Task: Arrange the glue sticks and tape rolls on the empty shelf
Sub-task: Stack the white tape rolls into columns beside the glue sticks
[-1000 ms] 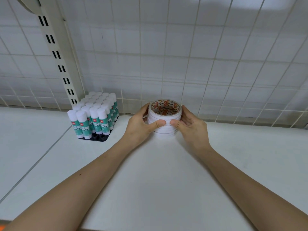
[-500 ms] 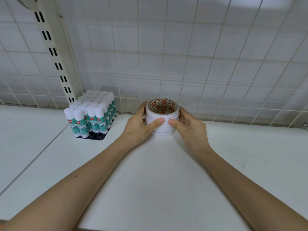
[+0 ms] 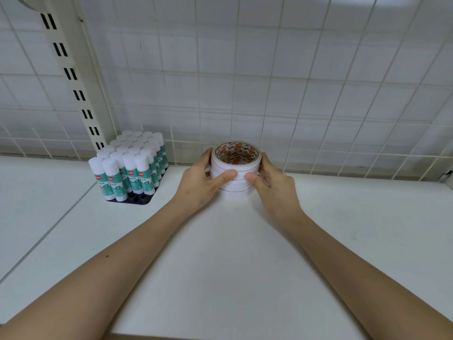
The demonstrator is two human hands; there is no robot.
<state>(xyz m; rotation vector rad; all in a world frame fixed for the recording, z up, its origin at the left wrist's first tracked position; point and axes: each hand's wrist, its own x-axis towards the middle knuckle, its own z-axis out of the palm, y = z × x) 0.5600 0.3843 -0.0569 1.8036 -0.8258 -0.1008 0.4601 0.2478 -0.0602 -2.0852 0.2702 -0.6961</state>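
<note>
From my seat the biggest thing in view is the white shelf [image 3: 245, 266], a flat, matte board that fills the lower half of the picture. A thin seam crosses it from eight o'clock up toward ten o'clock. Behind it, from nine o'clock round to three, stands a white wire grid [image 3: 294, 94] with a pale wall close behind. A cream slotted post [image 3: 71, 77] slants down from eleven o'clock and meets the shelf's back edge at ten.

At the foot of that post, at ten o'clock from the middle of the view, a block of glue sticks [image 3: 132, 168] stands upright in rows. They have white caps and green labels and sit in a black tray [image 3: 139, 200] with a few unfilled sockets along its near edge.

A stack of tape rolls [image 3: 239, 186] rests on the shelf near the back edge, just above centre and at three o'clock from the glue, apart from it. Red print shows inside its core.

My left hand [image 3: 198, 182] and right hand [image 3: 277, 190] clasp the stack from either side. The thumbs press the near face and the fingers curl round behind.
</note>
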